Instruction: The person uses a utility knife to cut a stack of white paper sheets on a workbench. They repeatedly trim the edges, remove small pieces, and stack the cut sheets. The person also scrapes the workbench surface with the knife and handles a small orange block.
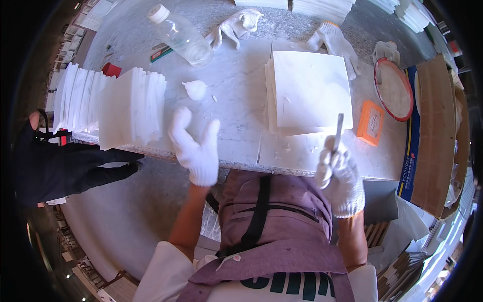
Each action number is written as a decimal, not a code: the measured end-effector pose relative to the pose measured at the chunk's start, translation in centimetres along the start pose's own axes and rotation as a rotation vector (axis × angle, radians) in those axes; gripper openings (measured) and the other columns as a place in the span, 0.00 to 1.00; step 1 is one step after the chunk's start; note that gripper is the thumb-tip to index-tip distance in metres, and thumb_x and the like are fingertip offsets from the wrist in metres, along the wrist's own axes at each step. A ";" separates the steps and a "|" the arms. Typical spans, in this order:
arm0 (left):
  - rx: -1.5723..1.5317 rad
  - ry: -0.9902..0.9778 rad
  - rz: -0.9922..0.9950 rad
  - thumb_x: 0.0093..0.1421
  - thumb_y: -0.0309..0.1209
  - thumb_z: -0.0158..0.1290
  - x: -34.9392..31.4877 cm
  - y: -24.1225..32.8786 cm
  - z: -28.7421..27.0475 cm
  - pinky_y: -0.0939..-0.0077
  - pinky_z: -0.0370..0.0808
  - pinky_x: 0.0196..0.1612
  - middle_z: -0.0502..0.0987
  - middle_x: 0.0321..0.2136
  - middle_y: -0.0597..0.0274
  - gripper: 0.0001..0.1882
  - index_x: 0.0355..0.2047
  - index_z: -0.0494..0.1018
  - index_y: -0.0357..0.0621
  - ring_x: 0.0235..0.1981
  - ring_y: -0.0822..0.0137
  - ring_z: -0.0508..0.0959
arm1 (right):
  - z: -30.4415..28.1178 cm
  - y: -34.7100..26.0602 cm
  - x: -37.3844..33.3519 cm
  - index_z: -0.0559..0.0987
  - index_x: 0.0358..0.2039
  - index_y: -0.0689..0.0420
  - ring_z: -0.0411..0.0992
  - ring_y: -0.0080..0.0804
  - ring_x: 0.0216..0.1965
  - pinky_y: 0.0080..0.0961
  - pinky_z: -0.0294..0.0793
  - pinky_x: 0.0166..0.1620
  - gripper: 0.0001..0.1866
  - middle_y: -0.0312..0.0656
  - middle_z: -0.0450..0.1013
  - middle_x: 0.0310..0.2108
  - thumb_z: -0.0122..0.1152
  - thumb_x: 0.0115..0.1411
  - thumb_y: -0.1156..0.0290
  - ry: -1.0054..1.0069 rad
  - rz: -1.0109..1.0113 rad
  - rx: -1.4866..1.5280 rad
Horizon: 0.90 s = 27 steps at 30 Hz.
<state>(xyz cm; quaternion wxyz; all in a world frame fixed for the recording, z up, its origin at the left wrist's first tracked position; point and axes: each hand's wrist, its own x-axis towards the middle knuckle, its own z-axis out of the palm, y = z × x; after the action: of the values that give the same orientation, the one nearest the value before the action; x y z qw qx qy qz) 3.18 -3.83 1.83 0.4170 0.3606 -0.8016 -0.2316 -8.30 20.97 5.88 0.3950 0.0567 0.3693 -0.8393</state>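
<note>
My left hand (194,151), in a white knit glove, hovers over the table's near edge, thumb and fingers spread with nothing between them. My right hand (341,176), gloved too, closes around a thin grey metal strip-like tool (340,126), held upright; its lower part is hidden in the fingers. Just beyond that hand lies a stack of square white tiles (312,90), its top tile slightly askew. Left of my left hand, several white slabs (123,108) stand on edge in a row. A small rounded white lump (195,90) sits beyond my left fingers.
A clear bottle (183,38) and loose gloves (236,26) lie at the back. An orange box (370,122), a red-rimmed round item (393,90) and a cardboard carton (432,136) are on the right. A red cup-like piece (111,70) sits left. Another person (65,166) stands at far left.
</note>
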 end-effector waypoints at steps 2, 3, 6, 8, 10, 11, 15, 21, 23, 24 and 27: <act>0.056 0.030 0.006 0.46 0.26 0.70 2.0 -1.5 0.6 0.64 0.67 0.56 0.73 0.48 0.52 0.36 0.56 0.66 0.38 0.51 0.55 0.72 | -0.9 1.5 -0.6 0.76 0.45 0.57 0.76 0.31 0.28 0.24 0.77 0.28 0.19 0.43 0.77 0.32 0.68 0.59 0.61 -0.063 0.113 0.004; 0.048 0.038 0.004 0.46 0.27 0.70 2.7 -2.5 1.2 0.63 0.67 0.56 0.73 0.47 0.52 0.36 0.55 0.67 0.38 0.51 0.54 0.72 | -0.7 1.9 -0.7 0.76 0.44 0.58 0.78 0.37 0.31 0.29 0.79 0.30 0.18 0.45 0.77 0.34 0.69 0.58 0.62 -0.109 0.131 0.053; -0.002 -0.027 -0.054 0.47 0.31 0.69 4.7 -4.6 2.7 0.62 0.67 0.56 0.74 0.46 0.53 0.33 0.53 0.70 0.38 0.51 0.54 0.73 | 0.1 1.6 -0.5 0.76 0.44 0.58 0.78 0.37 0.33 0.31 0.80 0.33 0.17 0.47 0.78 0.37 0.69 0.58 0.64 -0.070 0.085 0.005; -0.059 -0.181 -0.155 0.48 0.33 0.69 5.8 -5.1 3.0 0.62 0.68 0.54 0.75 0.45 0.53 0.30 0.51 0.72 0.39 0.50 0.54 0.73 | -0.5 0.9 -0.2 0.74 0.46 0.59 0.77 0.35 0.32 0.30 0.80 0.33 0.16 0.48 0.77 0.40 0.66 0.60 0.68 -0.077 0.000 -0.091; -0.018 -0.120 -0.125 0.50 0.34 0.67 5.8 -5.7 3.7 0.62 0.68 0.53 0.76 0.44 0.53 0.25 0.47 0.74 0.40 0.47 0.54 0.74 | 0.2 -0.6 0.2 0.73 0.47 0.59 0.77 0.33 0.32 0.27 0.80 0.33 0.16 0.48 0.77 0.40 0.65 0.61 0.70 -0.065 -0.052 -0.191; 0.004 -0.088 -0.112 0.51 0.34 0.67 5.8 -5.9 4.1 0.62 0.69 0.52 0.76 0.43 0.54 0.22 0.45 0.75 0.41 0.46 0.55 0.74 | 0.1 -1.0 0.3 0.71 0.55 0.60 0.76 0.28 0.30 0.22 0.78 0.30 0.20 0.46 0.77 0.38 0.61 0.64 0.72 -0.080 -0.048 -0.204; -0.066 -0.111 -0.115 0.54 0.32 0.64 5.7 -6.1 4.0 0.62 0.69 0.52 0.78 0.41 0.55 0.16 0.42 0.76 0.40 0.46 0.57 0.74 | 1.2 -2.7 0.9 0.64 0.65 0.58 0.73 0.23 0.25 0.18 0.75 0.26 0.27 0.43 0.76 0.33 0.53 0.66 0.76 -0.051 -0.072 -0.519; -0.241 -0.055 -0.005 0.58 0.25 0.59 3.4 -1.0 3.1 0.67 0.69 0.54 0.77 0.42 0.58 0.10 0.40 0.76 0.38 0.48 0.62 0.74 | 2.4 -3.4 2.4 0.76 0.56 0.61 0.71 0.25 0.23 0.23 0.72 0.28 0.20 0.43 0.76 0.32 0.58 0.63 0.72 0.032 -0.219 -1.088; -0.344 -0.087 -0.015 0.58 0.22 0.58 1.9 1.3 2.9 0.70 0.70 0.54 0.77 0.44 0.57 0.09 0.40 0.75 0.37 0.47 0.65 0.74 | 1.9 -3.2 3.3 0.75 0.57 0.60 0.68 0.22 0.23 0.21 0.70 0.28 0.21 0.40 0.73 0.31 0.56 0.63 0.73 -0.011 -0.364 -1.326; -0.404 -0.105 -0.022 0.58 0.21 0.57 1.2 1.6 3.0 0.68 0.68 0.55 0.77 0.43 0.58 0.08 0.39 0.75 0.38 0.49 0.63 0.73 | 2.0 -3.2 3.6 0.75 0.57 0.60 0.68 0.21 0.23 0.21 0.70 0.28 0.21 0.40 0.73 0.30 0.56 0.63 0.74 -0.020 -0.386 -1.391; -0.587 -0.173 -0.099 0.58 0.17 0.55 -0.9 1.9 3.7 0.65 0.66 0.58 0.77 0.44 0.57 0.09 0.39 0.74 0.39 0.53 0.60 0.71 | 3.0 -3.3 4.0 0.77 0.56 0.59 0.68 0.22 0.23 0.21 0.70 0.29 0.20 0.40 0.73 0.29 0.58 0.62 0.74 0.004 -0.356 -1.479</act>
<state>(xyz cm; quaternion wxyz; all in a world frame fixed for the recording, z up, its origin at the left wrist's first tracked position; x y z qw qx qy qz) -0.31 -1.65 0.59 0.4217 0.2422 -0.7144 -0.5032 -12.77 17.90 8.43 0.1878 -0.2816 0.8399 -0.4243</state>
